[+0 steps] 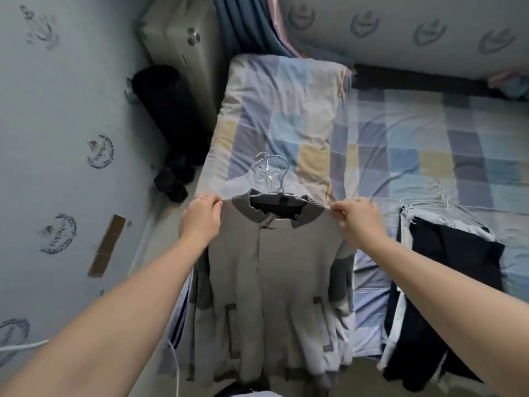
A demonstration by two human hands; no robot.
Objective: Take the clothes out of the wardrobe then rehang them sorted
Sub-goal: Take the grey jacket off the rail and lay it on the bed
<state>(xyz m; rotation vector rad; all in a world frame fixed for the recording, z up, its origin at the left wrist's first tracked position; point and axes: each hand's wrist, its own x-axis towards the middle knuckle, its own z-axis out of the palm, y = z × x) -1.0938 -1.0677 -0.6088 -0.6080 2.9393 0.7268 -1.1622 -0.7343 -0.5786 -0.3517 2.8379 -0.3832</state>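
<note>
A grey jacket (274, 282) with a darker ribbed collar lies front-up on the near end of the bed, on top of other garments. A white wire hanger (282, 181) sits in its neck, with more hanger hooks just beyond it. My left hand (200, 222) pinches the jacket's left shoulder. My right hand (357, 219) pinches the right shoulder. To the right lies a dark navy garment (446, 279) with pale trim, and a bunch of white hangers (429, 202) at its top.
The bed (429, 138) has a checked blue, grey and yellow cover, with a folded quilt (283, 110) in the same pattern beyond the jacket. A suitcase (177, 38) and dark clothing (171, 124) stand by the patterned wall at left. A white cable (23, 346) runs at lower left.
</note>
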